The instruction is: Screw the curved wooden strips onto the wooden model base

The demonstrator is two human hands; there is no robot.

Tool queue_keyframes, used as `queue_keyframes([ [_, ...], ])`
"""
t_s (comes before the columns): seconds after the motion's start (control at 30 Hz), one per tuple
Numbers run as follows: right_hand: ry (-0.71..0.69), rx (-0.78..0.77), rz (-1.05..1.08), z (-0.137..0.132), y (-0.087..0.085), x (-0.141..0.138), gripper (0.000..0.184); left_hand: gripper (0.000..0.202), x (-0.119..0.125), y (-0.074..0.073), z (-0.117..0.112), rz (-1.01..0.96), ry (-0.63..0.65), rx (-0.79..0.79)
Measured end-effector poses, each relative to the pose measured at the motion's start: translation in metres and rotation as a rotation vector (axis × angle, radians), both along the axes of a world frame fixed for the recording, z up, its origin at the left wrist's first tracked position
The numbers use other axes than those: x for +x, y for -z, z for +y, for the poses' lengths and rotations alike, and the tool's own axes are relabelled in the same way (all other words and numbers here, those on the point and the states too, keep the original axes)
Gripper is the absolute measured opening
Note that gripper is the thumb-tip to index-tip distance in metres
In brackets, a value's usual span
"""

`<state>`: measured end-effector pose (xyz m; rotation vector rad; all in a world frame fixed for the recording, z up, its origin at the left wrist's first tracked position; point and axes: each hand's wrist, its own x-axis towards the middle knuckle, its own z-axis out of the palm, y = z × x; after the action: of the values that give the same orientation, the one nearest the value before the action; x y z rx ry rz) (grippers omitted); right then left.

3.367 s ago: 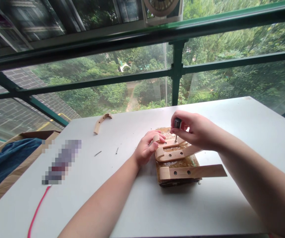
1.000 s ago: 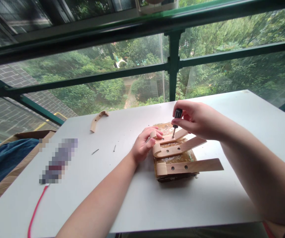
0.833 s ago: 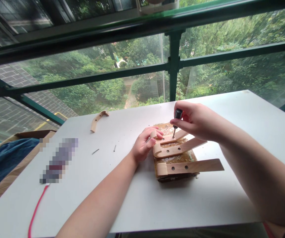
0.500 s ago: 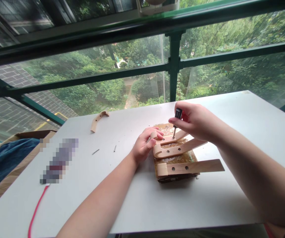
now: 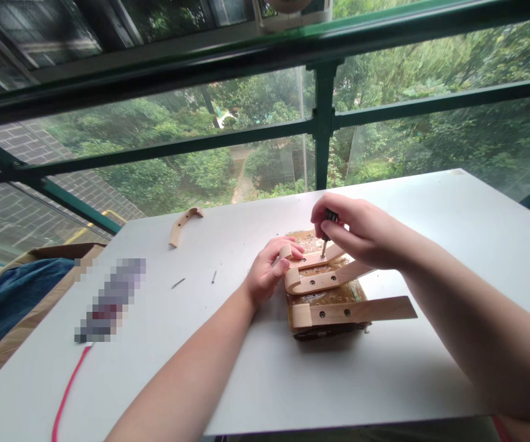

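My right hand [image 5: 354, 227] is closed around the black handle of a screwdriver [image 5: 330, 216]. Its tip meets a screw in the farthest wooden hook [image 5: 313, 260]. With its fingers wrapped over the curled end of that same hook, my left hand [image 5: 271, 264] also rests against the brown block [image 5: 329, 298] beneath. Nearer to me, a middle wooden hook [image 5: 322, 280] and a front wooden hook [image 5: 361, 311] lie across the block, each with two dark screws showing. My right hand and forearm cover the far ends of the back hooks.
A loose wooden hook [image 5: 182, 224] lies at the white table's [image 5: 246, 380] back left. Two screws [image 5: 179, 283] lie left of the block. A pixelated object with a red cable [image 5: 69, 387] is at the left, beside a cardboard box [image 5: 38, 294] holding blue cloth. Windows stand behind.
My right hand has turned and shifted slightly left and down around the screwdriver handle. The screwdriver tip stays on the same screw; my left hand has not moved.
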<state>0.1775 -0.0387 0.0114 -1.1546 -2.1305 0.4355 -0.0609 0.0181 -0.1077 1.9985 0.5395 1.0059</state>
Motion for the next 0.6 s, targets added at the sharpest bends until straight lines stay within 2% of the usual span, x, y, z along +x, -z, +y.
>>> queue_keyframes([
  [0.3,0.042,-0.044,-0.007,-0.0016,-0.0045,0.0022,0.035,0.037,-0.0002,0.0001,0.0007,0.001,-0.002,0.001],
  [0.47,0.077,-0.062,-0.004,-0.0017,-0.005,0.0027,0.034,0.036,0.0006,-0.0004,0.0007,-0.009,-0.005,0.006],
  [0.6,0.094,-0.068,0.022,-0.0016,-0.0059,0.0041,0.025,0.036,0.001,-0.0002,0.0013,-0.01,0.002,0.012],
])
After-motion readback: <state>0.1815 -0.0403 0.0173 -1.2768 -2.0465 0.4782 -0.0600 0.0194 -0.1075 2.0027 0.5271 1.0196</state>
